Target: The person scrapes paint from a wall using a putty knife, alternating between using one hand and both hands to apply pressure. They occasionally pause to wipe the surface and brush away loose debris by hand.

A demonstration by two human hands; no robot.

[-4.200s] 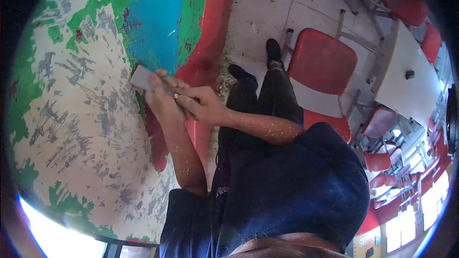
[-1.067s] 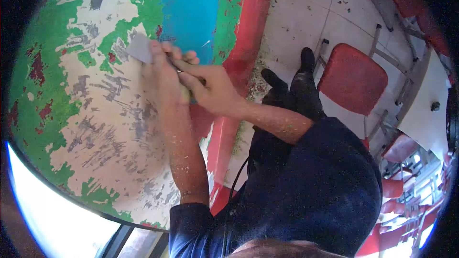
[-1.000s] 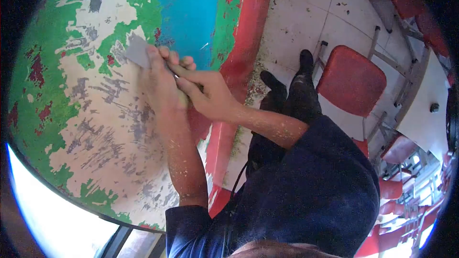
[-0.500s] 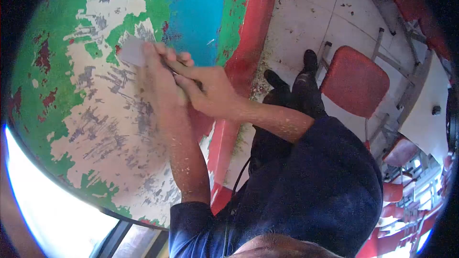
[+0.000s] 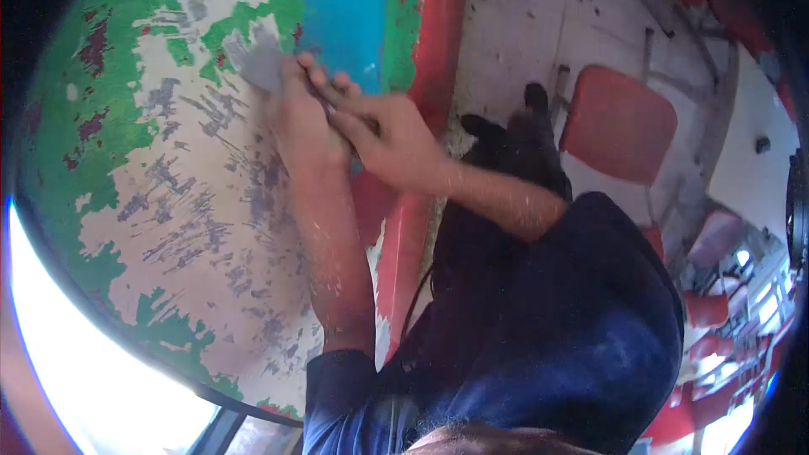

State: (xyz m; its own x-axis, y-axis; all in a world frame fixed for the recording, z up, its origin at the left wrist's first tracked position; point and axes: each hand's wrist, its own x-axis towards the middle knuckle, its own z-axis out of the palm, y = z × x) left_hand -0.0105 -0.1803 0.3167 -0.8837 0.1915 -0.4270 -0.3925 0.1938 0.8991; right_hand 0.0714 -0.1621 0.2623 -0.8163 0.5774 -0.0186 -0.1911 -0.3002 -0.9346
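A scraper with a flat, wide grey blade (image 5: 263,67) lies against the patchy painted wall (image 5: 185,194), over a pale stripped area beside green paint. My left hand (image 5: 308,131) is closed around the scraper close to the blade, its fingers slightly blurred. My right hand (image 5: 392,135) grips the handle just behind it, fingers wrapped round. Most of the handle is hidden by the two hands. Pale flecks of dust cling to both forearms.
A blue painted panel (image 5: 345,17) and a red border (image 5: 438,25) run beside the hands. A red-seated chair (image 5: 619,124) stands close to my legs on the tiled floor (image 5: 514,25), which is strewn with debris. A white tabletop (image 5: 746,160) is further right.
Both hands and the scraper blade have shifted slightly right and up in view. The whole view has also moved a little. The grip looks the same.
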